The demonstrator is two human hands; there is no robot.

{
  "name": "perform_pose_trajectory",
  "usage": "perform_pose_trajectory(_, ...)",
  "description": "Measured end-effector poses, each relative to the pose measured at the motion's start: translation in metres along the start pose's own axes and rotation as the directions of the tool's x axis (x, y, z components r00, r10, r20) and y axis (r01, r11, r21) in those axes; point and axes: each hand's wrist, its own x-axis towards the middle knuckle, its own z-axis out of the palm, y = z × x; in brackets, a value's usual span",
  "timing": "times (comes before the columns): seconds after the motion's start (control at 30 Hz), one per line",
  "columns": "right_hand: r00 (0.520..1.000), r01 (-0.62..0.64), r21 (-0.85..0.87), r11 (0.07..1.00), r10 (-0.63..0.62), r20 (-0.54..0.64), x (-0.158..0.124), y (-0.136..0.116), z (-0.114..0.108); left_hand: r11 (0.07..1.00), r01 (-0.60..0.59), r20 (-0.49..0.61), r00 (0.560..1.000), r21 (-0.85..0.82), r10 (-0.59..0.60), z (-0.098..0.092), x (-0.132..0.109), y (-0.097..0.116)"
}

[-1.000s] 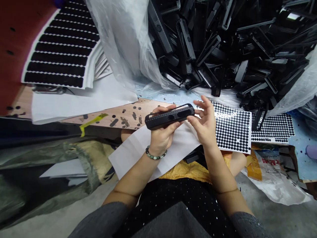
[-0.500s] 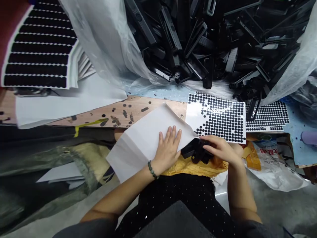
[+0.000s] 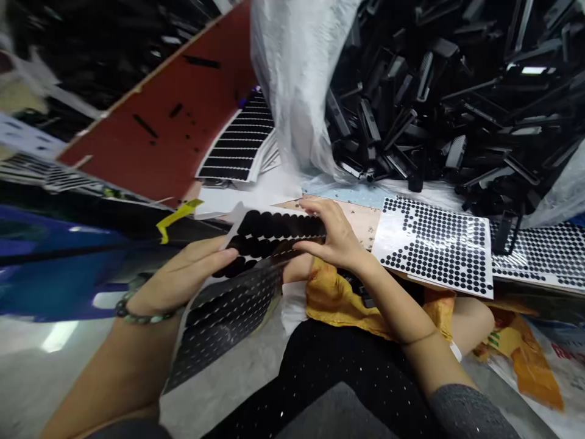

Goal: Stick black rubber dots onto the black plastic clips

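Observation:
A sticker sheet with rows of large black dots [image 3: 278, 227] is held between my two hands above the table's front edge. It bends, and its lower part hangs down toward my lap. My left hand [image 3: 192, 268], with a beaded bracelet on the wrist, grips the sheet's left edge, thumb on the dotted face. My right hand [image 3: 336, 235] pinches the sheet's right end between thumb and fingers. To the right of it, a white sheet of small black dots [image 3: 439, 244] lies on the table with some dots gone. A yellow cloth [image 3: 347, 311] lies across my lap.
Behind the table, a clear plastic bag [image 3: 297, 79] holds many black plastic parts [image 3: 425, 116]. A stack of black-striped sticker sheets [image 3: 240, 143] lies at the left beside a red board [image 3: 169, 103]. Yellow tape [image 3: 178, 219] sticks out at the table edge.
The view has swung left. The sheet that lay white side up is lifted and turned, its black dots now showing. My right hand has moved left onto it; my left hand now grips its edge.

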Motion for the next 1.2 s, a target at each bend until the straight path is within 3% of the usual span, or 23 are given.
perform_pose_trajectory(0.07,0.996,-0.085,0.075,0.994,0.082,0.036,0.004,-0.003,0.006,0.999,0.023,0.029,0.999,0.022,-0.024,-0.008,-0.006,-0.003)
perform_pose_trajectory(0.13,0.979,-0.197,0.119,0.973,0.189,0.08,0.0,-0.004,0.01,1.0,-0.009,-0.021,1.0,0.03,0.009,-0.008,-0.005,-0.006)
perform_pose_trajectory(0.2,0.955,-0.288,0.131,0.949,0.275,0.109,-0.006,-0.003,0.013,0.997,-0.074,-0.057,0.996,0.001,0.074,-0.002,0.003,-0.006)
perform_pose_trajectory(0.3,0.923,-0.381,0.137,0.914,0.367,0.117,-0.016,-0.003,0.012,0.994,-0.101,0.027,0.994,-0.05,0.103,0.012,0.025,-0.001)
perform_pose_trajectory(0.43,0.846,-0.532,0.148,0.834,0.516,0.134,-0.033,-0.003,-0.003,0.99,-0.067,0.082,0.994,-0.12,0.077,0.03,0.055,0.004)
perform_pose_trajectory(0.63,0.739,-0.651,0.262,0.712,0.674,0.006,-0.062,0.01,-0.031,0.991,-0.085,0.076,0.993,-0.103,0.093,0.048,0.094,-0.004)
perform_pose_trajectory(0.73,0.614,-0.75,0.253,0.611,0.786,-0.077,-0.071,0.022,-0.045,0.982,-0.183,0.123,0.977,0.054,0.175,0.074,0.128,0.0)
perform_pose_trajectory(0.83,0.494,-0.828,0.183,0.53,0.844,-0.209,-0.078,0.037,-0.056,0.944,-0.267,0.029,0.963,0.192,0.266,0.121,0.168,0.02)
perform_pose_trajectory(0.87,0.471,-0.841,0.168,0.515,0.848,-0.242,-0.08,0.042,-0.058,0.93,-0.291,0.014,0.955,0.226,0.295,0.139,0.181,0.029)
perform_pose_trajectory(1.0,0.415,-0.864,0.141,0.483,0.843,-0.343,-0.084,0.059,-0.067,0.897,-0.313,0.158,0.948,0.312,0.276,0.202,0.221,0.056)
perform_pose_trajectory(1.1,0.381,-0.872,0.141,0.469,0.831,-0.406,-0.085,0.069,-0.076,0.894,-0.279,0.172,0.958,0.352,0.231,0.212,0.232,0.057)
perform_pose_trajectory(1.2,0.415,-0.859,0.085,0.504,0.785,-0.459,-0.083,0.077,-0.079,0.932,-0.268,0.088,0.963,0.246,0.253,0.195,0.222,0.041)
